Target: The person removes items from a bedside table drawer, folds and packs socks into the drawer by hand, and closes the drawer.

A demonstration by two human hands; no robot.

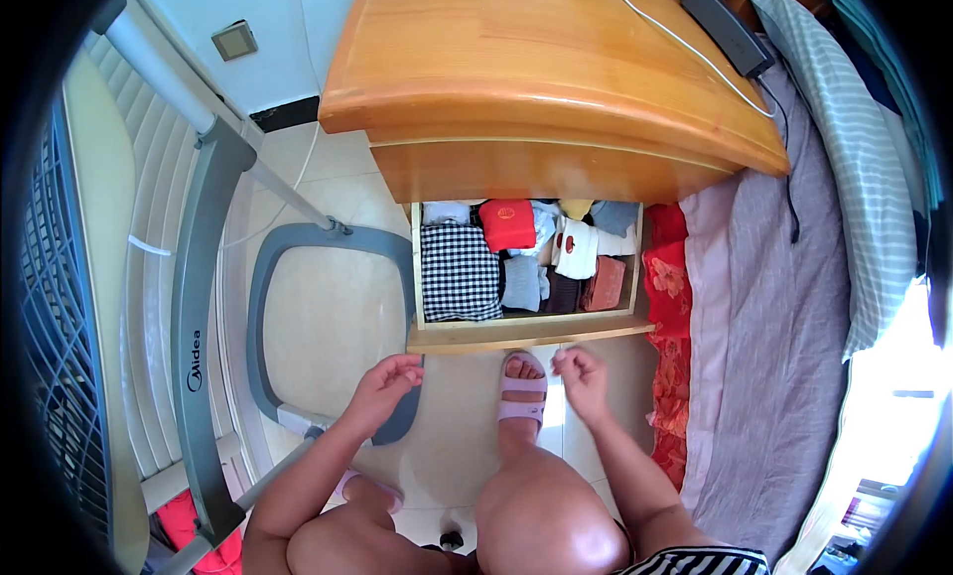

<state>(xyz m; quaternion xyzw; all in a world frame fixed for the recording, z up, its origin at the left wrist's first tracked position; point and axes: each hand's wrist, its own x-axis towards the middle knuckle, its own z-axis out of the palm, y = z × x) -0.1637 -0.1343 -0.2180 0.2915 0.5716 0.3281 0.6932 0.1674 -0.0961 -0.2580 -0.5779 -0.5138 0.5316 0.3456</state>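
Observation:
In the head view, a drawer stands pulled out of a wooden cabinet, filled with folded cloth items. A black-and-white checked cloth takes up its left part. Beside it lie a red folded item, a white one with a red mark, a grey one and a rust-red one. My left hand hovers before the drawer's left front corner, empty, fingers loosely bent and apart. Nearer the right half of the drawer front, my right hand has curled fingers, with nothing visible in them.
The wooden cabinet top overhangs the drawer; a black power adapter and cables lie on it. A grey-framed stand marked Midea is at the left. A bed borders the right. My sandalled foot is below the drawer.

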